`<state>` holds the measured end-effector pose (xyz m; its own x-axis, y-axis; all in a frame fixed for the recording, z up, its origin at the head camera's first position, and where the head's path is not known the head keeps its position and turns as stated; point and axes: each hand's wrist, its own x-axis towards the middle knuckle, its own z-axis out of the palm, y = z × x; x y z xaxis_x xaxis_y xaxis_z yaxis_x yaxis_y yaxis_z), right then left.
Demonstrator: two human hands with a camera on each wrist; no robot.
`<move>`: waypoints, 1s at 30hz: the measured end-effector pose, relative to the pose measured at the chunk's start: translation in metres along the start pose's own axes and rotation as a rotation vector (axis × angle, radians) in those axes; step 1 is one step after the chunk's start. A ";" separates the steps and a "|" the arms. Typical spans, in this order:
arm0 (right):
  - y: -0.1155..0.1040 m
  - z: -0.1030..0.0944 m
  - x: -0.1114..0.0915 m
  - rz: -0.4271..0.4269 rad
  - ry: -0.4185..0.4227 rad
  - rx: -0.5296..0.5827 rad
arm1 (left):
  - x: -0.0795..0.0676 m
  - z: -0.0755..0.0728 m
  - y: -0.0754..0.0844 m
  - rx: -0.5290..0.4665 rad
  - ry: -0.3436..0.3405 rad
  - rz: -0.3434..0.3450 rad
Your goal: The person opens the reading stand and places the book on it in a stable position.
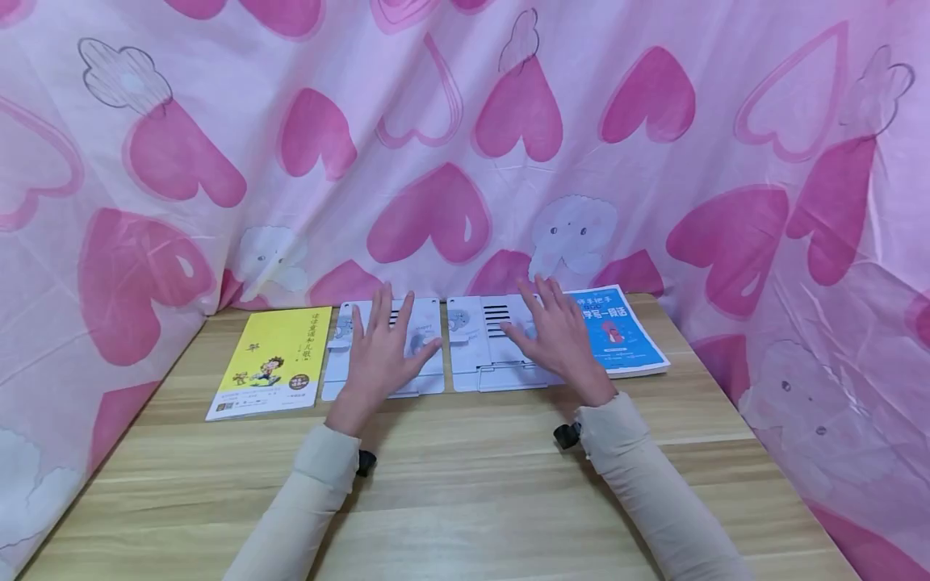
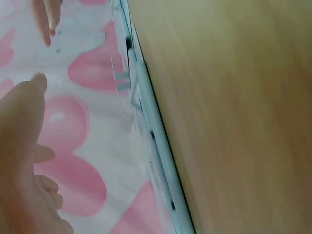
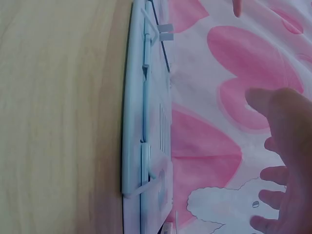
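Two pale book stands lie flat side by side at the back of the table in the head view, a left one (image 1: pixel 337 381) and a right one (image 1: pixel 468 355), with dark slots and faint cartoon prints. My left hand (image 1: pixel 383 351) hovers over the left stand, fingers spread. Over the right stand, my right hand (image 1: pixel 558 335) is held the same way, covering part of it. Both wrist views show a stand's front edge (image 2: pixel 163 131) (image 3: pixel 132 112) with wire parts, and the hands raised apart from it. Neither hand holds anything.
A yellow book (image 1: pixel 279 339) lies left of the stands, and a blue book (image 1: pixel 628 335) lies to their right. The wooden table (image 1: pixel 465 492) extends toward me. A pink heart-patterned curtain (image 1: pixel 429 105) hangs behind the table and along both sides.
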<state>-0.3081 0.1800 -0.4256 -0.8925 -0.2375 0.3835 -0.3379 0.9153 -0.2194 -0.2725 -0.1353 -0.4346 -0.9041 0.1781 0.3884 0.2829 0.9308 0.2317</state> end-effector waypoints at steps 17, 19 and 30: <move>-0.005 -0.005 -0.004 0.109 -0.141 0.143 | -0.009 0.024 0.057 -0.322 -0.148 0.147; -0.004 -0.005 -0.006 0.106 -0.166 0.148 | -0.011 0.025 0.062 -0.367 -0.180 0.125; 0.026 -0.003 -0.024 0.134 -0.394 0.209 | -0.008 0.026 0.066 -0.561 -0.321 0.052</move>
<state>-0.2944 0.2102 -0.4376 -0.9642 -0.2644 -0.0220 -0.2288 0.8706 -0.4356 -0.2545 -0.0669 -0.4456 -0.9108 0.3863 0.1458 0.3748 0.6254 0.6844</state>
